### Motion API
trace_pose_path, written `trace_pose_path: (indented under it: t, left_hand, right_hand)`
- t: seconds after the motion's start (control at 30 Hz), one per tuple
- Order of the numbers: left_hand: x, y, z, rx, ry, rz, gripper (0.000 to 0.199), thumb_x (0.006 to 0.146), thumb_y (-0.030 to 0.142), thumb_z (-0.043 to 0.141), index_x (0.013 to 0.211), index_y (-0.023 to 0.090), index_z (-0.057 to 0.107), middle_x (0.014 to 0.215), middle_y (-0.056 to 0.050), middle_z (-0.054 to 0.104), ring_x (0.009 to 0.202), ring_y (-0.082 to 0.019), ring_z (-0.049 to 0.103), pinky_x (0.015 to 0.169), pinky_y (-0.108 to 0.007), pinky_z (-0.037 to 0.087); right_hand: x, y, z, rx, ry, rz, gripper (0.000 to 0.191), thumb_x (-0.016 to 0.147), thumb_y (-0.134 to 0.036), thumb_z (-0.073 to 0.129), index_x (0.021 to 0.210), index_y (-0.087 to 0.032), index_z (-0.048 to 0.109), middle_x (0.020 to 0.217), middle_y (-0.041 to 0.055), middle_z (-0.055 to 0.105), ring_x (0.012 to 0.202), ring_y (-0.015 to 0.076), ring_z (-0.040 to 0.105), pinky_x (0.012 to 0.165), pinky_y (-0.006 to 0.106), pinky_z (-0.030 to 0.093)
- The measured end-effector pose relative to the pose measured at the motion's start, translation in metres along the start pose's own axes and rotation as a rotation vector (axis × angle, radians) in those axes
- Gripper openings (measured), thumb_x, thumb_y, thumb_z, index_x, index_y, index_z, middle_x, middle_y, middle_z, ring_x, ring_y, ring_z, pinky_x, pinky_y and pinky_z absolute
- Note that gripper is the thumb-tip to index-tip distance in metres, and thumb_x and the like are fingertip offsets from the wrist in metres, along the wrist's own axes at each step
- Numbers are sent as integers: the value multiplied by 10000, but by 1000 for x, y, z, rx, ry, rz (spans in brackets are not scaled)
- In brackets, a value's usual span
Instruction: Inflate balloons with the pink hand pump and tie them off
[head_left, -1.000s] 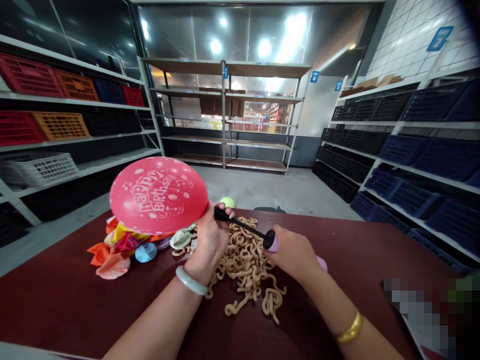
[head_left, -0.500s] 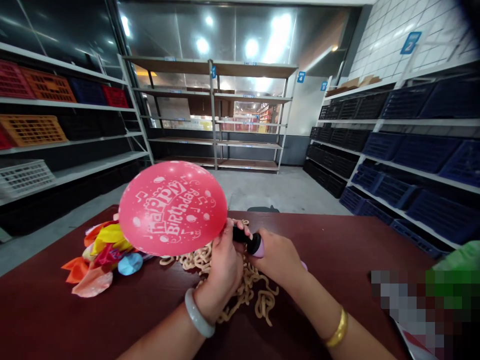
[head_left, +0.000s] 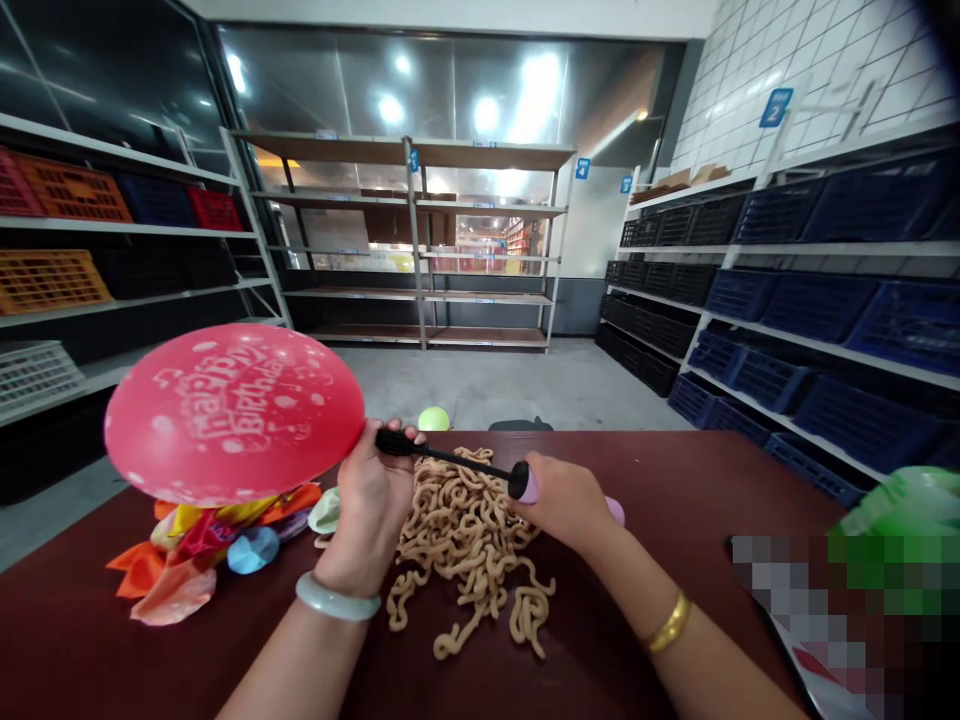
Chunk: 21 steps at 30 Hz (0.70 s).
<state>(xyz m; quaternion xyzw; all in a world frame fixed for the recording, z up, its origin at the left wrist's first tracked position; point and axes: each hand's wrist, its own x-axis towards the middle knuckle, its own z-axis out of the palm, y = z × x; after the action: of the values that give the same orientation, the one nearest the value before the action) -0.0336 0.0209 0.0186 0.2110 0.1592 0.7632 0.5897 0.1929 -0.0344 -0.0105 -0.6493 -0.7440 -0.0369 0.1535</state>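
A pink balloon (head_left: 240,415) printed "Happy Birthday" is inflated at the left, above the table. My left hand (head_left: 375,510) is closed around its neck and the black end of a hand balloon pump (head_left: 469,465). The balloon's mouth and the pump's nozzle are hidden by the fingers. My right hand (head_left: 562,500) grips the pump's lilac part, and a black rod stretches between the two hands. Below them lies a heap of tan curly strands (head_left: 480,540). Deflated balloons (head_left: 202,550) in several colours lie to the left, partly under the inflated one.
A dark red table (head_left: 637,600) spans the foreground. Green plastic (head_left: 900,510) and a partly blurred item are at its right edge. A yellow-green balloon (head_left: 433,418) shows beyond the far edge. Shelves with crates (head_left: 817,310) stand around the room.
My left hand has moved left with the balloon, away from my right hand, and the pump's rod now shows drawn out. The balloon looks somewhat larger. The yellow-green balloon has come into sight.
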Motion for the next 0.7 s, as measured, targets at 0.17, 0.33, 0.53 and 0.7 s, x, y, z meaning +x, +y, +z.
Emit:
trace_pose_path:
  t: [0.17,0.33,0.53,0.7]
  left_hand:
    - [-23,-27,8,-6,-81,6,166,773,209,657,758,191,493,710,10,511,646,-137,538,623,-278,477]
    - [-50,-60,14,35,-107,-61,134,791,216,662,778,197,529,725,-4,529,651,-136,549,667,-291,503]
    - [-72,-78,19,105,-184,-72,103,824,234,639,802,211,542,744,-14,538,679,-151,553,711,-312,520]
    - [-58,-65,20,172,-178,-84,104,831,179,581,766,185,501,716,-12,530,688,-148,560,710,-301,509]
  right_hand:
    - [-3,-3,-2,-33,22,-9,378,786,-529,604,983,-215,530,947,62,685,866,244,655,693,310,415]
    - [-9,-16,-5,-14,-36,-14,395,812,-539,575,1024,-208,530,990,82,688,897,242,655,714,313,435]
    - [-11,-21,-5,60,-16,-47,449,821,-541,542,1109,-198,510,1007,82,691,905,248,651,722,319,441]
    - [-9,-13,-7,103,-34,-82,472,850,-569,501,1147,-202,489,1091,80,678,942,244,639,740,319,443]
